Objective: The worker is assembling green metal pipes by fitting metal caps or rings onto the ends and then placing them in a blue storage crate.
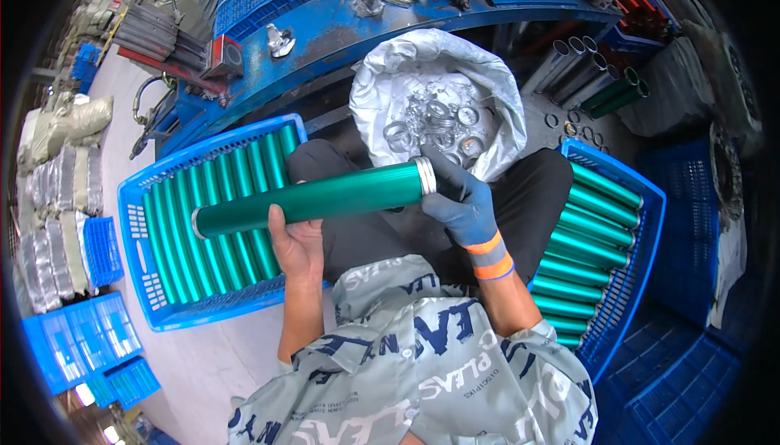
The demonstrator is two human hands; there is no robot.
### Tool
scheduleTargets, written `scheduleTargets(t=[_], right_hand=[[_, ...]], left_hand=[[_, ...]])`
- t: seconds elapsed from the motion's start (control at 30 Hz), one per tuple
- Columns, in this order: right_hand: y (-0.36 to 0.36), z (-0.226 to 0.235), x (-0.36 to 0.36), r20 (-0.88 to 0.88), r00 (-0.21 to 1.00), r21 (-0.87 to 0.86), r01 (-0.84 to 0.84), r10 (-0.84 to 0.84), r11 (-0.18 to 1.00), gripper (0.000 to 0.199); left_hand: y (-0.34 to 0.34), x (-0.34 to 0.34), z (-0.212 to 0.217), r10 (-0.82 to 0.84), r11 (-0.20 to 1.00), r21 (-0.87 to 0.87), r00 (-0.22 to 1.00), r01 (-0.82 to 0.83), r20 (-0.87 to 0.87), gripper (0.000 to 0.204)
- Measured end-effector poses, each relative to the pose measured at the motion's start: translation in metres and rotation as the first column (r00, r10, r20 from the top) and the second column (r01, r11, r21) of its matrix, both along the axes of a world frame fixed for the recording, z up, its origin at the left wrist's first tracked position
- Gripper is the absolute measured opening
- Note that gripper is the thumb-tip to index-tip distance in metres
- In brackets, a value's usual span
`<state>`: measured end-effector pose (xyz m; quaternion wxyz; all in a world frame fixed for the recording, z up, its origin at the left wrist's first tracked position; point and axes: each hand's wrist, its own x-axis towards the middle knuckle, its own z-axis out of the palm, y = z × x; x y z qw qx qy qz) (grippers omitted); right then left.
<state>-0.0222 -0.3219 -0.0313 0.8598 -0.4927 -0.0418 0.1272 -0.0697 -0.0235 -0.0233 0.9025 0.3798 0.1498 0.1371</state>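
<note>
- Two hands hold one green tube [325,197]. The left hand [299,242] is bare and holds it from below, near the middle, thumb on the near side.
- The right hand [461,205] wears a blue glove [479,230] and curls around the right end, touching the silver rim [426,177]. It is the nearer hand to that rim.
- The tube lies side to side in front of the shirt [406,315]. Its right end tips a bit farther away.
- The left end has no hand on it. It sticks out over the left crate [130,225], above a row of tubes [219,238]; I can't tell how high.
- Past the right end, a white sack [502,91] opens wide, with metal rings [439,116] inside.
- The right crate [642,258] sits well apart from the tube.
- Farthest out, the blue desk [321,67] makes an edge behind the sack.
</note>
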Motion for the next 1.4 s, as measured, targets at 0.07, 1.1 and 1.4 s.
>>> scheduleTargets(t=[0.07, 1.1, 1.4], right_hand=[[-0.001, 0.0, 0.0, -0.019, 1.0, -0.003, -0.007, 0.006, 1.0, 0.08], [-0.002, 0.006, 0.004, -0.087, 0.995, -0.098, -0.055, 0.047, 0.994, 0.073], [-0.009, 0.001, 0.016, -0.197, 0.974, -0.103, -0.133, 0.111, 0.986, 0.076]], left_hand=[[0.002, -0.001, -0.003, 0.002, 1.0, 0.001, 1.0, -0.002, -0.001, 0.038], [0.005, -0.005, -0.021, -0.022, 0.999, 0.037, 0.999, 0.023, -0.049, 0.037], [-0.006, 0.0, -0.022, 0.03, 0.999, 0.03, 0.989, -0.026, -0.145, 0.046]])
